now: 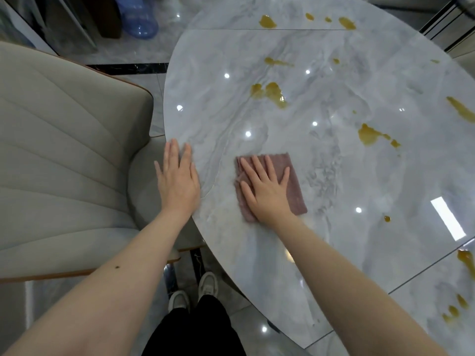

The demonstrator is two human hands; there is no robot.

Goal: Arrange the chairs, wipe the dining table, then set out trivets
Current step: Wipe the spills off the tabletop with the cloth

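Nearest to me I see my shoes [195,291] on the glossy floor [144,51], toes toward the tabletop [321,160], with dark trousers [195,330] below them in the frame. Both my forearms reach forward from the bottom corners.

My left hand [177,181] lies flat with straight fingers, palm down on the tabletop's rounded left edge, holding nothing. My right hand [264,187] is also flat, fingers spread, pressing down on a folded mauve cloth [295,186] that sits on the marble-look surface just right of the left hand. The two hands are apart, side by side, with a strip of bare surface between them.

To my left a cream padded chair [64,155] with stitched ribs stands beside the tabletop; its seat reaches just under the edge near my left hand.

Beyond the cloth, yellow-brown spills [272,92] dot the surface: a cluster in the middle, a larger patch to the right, streaks at the right edge, and more blotches along the far rim. Ceiling lights show as small bright spots on the gloss.

Farthest off, on the floor at top left, stands a clear blue bottle [141,21].
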